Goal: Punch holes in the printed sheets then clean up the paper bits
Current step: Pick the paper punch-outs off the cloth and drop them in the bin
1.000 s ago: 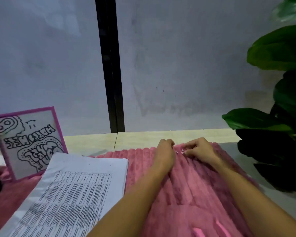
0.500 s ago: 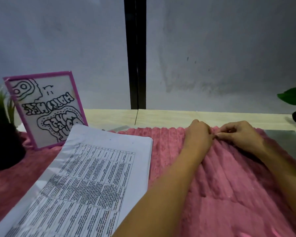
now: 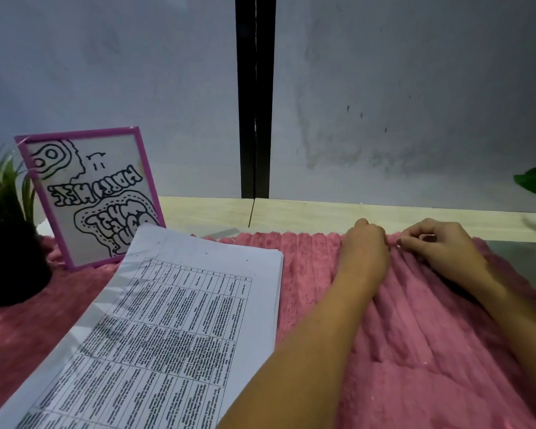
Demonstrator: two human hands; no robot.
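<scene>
Head view: left hand (image 3: 365,252) and right hand (image 3: 440,249) rest on pink rug (image 3: 415,351).

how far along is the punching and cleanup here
Punching looks over: the printed sheets lie aside, no punch in view. In hand: left hand and right hand meet at the pink cloth, fingers curled, seemingly picking bits. Left: remaining bits, too small to see.

Plush ribbed cloth (image 3: 415,351), matt paper sheets (image 3: 174,320)

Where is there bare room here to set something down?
Free: pink cloth between the printed sheets and the left hand, the cloth nearer than the right hand, the pale ledge behind. Crowded: frame, plant pot and sheets at left.
</scene>
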